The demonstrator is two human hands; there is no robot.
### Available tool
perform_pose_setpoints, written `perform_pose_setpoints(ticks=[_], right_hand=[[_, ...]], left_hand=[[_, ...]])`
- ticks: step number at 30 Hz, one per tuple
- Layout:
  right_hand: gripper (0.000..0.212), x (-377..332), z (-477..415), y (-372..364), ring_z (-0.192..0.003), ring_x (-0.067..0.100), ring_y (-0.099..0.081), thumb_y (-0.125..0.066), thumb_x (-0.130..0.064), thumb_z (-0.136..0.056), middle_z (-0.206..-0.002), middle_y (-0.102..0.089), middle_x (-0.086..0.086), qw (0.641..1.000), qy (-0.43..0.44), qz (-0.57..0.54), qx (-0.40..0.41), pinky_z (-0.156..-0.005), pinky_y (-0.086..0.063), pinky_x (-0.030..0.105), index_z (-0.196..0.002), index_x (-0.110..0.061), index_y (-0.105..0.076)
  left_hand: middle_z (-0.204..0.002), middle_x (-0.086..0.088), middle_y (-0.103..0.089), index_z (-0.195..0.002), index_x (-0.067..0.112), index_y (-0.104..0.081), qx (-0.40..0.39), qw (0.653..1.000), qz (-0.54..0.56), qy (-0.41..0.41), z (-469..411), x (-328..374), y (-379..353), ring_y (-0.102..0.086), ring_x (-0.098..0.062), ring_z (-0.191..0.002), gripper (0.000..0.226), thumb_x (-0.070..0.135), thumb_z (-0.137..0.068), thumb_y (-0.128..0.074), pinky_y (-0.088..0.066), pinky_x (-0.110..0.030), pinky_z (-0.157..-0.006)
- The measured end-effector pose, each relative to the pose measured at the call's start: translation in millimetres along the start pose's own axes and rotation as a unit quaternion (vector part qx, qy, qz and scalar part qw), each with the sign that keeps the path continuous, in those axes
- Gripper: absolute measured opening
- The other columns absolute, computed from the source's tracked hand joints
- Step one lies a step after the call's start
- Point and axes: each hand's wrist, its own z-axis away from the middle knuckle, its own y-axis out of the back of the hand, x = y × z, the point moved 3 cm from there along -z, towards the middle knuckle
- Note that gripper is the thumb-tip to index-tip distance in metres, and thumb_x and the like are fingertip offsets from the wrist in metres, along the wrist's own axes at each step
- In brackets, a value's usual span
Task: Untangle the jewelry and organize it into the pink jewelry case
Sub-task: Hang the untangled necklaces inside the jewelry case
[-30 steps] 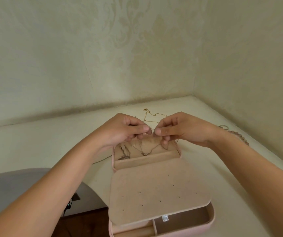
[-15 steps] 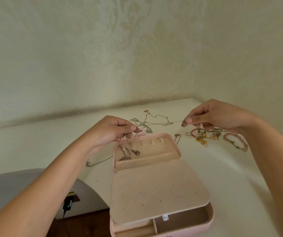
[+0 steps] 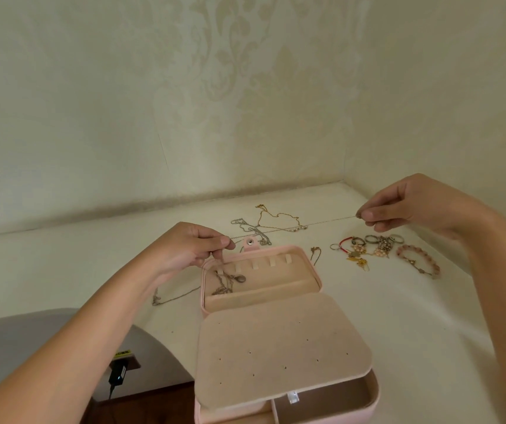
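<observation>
Tabletop, white, fills the corner, and on it the pink jewelry case stands open before me, its lid laid back on the far side. My left hand hovers at the case's far-left corner and my right hand hangs well off beyond its far-right corner. Each pinches, thumb against forefinger, one end of a thin chain. Loose rings and bracelets lie right of the case. A silver necklace already lies in the lid's left end, under a row of small tabs. The chain runs taut, left to right, just past the case's far edge, roughly parallel to that row. My left hand is nearer, so I judge its end goes down first.
</observation>
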Motion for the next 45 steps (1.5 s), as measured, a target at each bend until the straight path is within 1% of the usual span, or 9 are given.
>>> perform_pose_setpoints(ticks=[8,12,22,27,31,33,36,39,45], right_hand=[[0.014,-14,4,-1,-0.073,0.013,-0.071,-0.070,0.002,-0.079,-0.080,-0.075,0.008,0.992,0.085,-0.076,0.059,-0.072,-0.058,0.019,-0.084,-0.010,-0.075],[0.017,-29,9,-13,-0.077,0.008,-0.068,-0.074,-0.004,-0.079,-0.082,-0.075,-0.003,0.989,0.118,-0.042,0.082,-0.085,-0.050,0.022,-0.082,-0.021,-0.077],[0.024,-56,20,-78,-0.060,0.002,-0.062,-0.077,-0.001,-0.075,-0.076,-0.072,0.000,0.978,0.203,0.037,-0.021,-0.053,-0.040,0.008,-0.077,-0.019,-0.061],[0.025,-60,25,-88,-0.072,0.005,-0.062,-0.073,-0.003,-0.079,-0.075,-0.066,-0.009,0.962,0.246,0.115,-0.007,-0.066,-0.049,0.017,-0.077,-0.025,-0.061],[0.029,-64,31,-93,-0.077,0.002,-0.059,-0.068,-0.004,-0.082,-0.075,-0.062,-0.014,0.946,0.276,0.169,0.018,-0.069,-0.048,0.019,-0.077,-0.030,-0.056],[0.026,-67,34,-95,-0.076,0.000,-0.057,-0.067,-0.004,-0.081,-0.073,-0.061,-0.013,0.941,0.286,0.176,0.031,-0.067,-0.046,0.014,-0.077,-0.027,-0.055],[0.021,-68,34,-97,-0.071,0.002,-0.057,-0.072,-0.004,-0.078,-0.070,-0.061,-0.011,0.948,0.280,0.143,0.051,-0.064,-0.045,0.011,-0.078,-0.020,-0.059],[0.013,-63,26,-97,-0.066,0.001,-0.059,-0.077,-0.012,-0.077,-0.071,-0.066,-0.007,0.973,0.221,0.050,0.050,-0.064,-0.045,0.011,-0.082,-0.018,-0.066],[0.028,-51,20,-117,-0.072,0.019,-0.068,-0.080,-0.009,-0.074,-0.076,-0.072,0.003,0.987,0.150,-0.064,-0.006,-0.071,-0.053,0.031,-0.094,-0.019,-0.062]], left_hand=[[-0.088,0.000,-0.075,-0.096,0.012,-0.073,0.048,0.998,-0.014,0.030,-3,-5,4,-0.037,-0.004,-0.045,0.017,0.024,-0.092,-0.061,-0.039,-0.013,-0.051],[-0.087,0.003,-0.075,-0.093,0.017,-0.074,0.092,0.995,-0.025,-0.022,0,14,1,-0.042,-0.003,-0.050,0.012,0.017,-0.091,-0.063,-0.038,-0.016,-0.054],[-0.084,0.002,-0.074,-0.093,0.014,-0.077,-0.044,0.995,0.004,-0.090,14,61,-48,-0.032,-0.004,-0.047,0.017,0.025,-0.082,-0.071,-0.038,-0.010,-0.050],[-0.050,0.013,-0.054,-0.081,0.019,-0.078,-0.043,0.996,-0.028,-0.072,14,55,-50,-0.032,-0.010,-0.056,0.013,0.030,-0.078,-0.073,-0.034,-0.015,-0.055],[-0.079,-0.007,-0.058,-0.076,0.025,-0.079,-0.068,0.995,-0.033,-0.061,12,49,-52,-0.040,-0.012,-0.068,0.029,0.048,-0.058,-0.078,-0.044,-0.013,-0.066],[-0.074,-0.005,-0.060,-0.078,0.021,-0.079,-0.079,0.995,-0.011,-0.054,13,49,-53,-0.040,-0.007,-0.056,0.024,0.041,-0.065,-0.078,-0.044,-0.018,-0.070],[-0.058,0.011,-0.064,-0.081,0.017,-0.076,-0.077,0.995,0.019,-0.053,14,47,-51,-0.036,0.000,-0.042,0.008,0.023,-0.078,-0.072,-0.037,-0.015,-0.058],[-0.066,0.003,-0.068,-0.082,0.011,-0.076,-0.058,0.990,0.118,-0.044,12,44,-50,-0.031,-0.002,-0.043,0.010,0.018,-0.078,-0.070,-0.029,-0.011,-0.046],[-0.061,0.003,-0.053,-0.069,0.012,-0.074,-0.022,0.962,0.273,0.013,11,34,-62,-0.024,-0.005,-0.047,0.007,0.018,-0.065,-0.074,-0.021,-0.013,-0.038]])
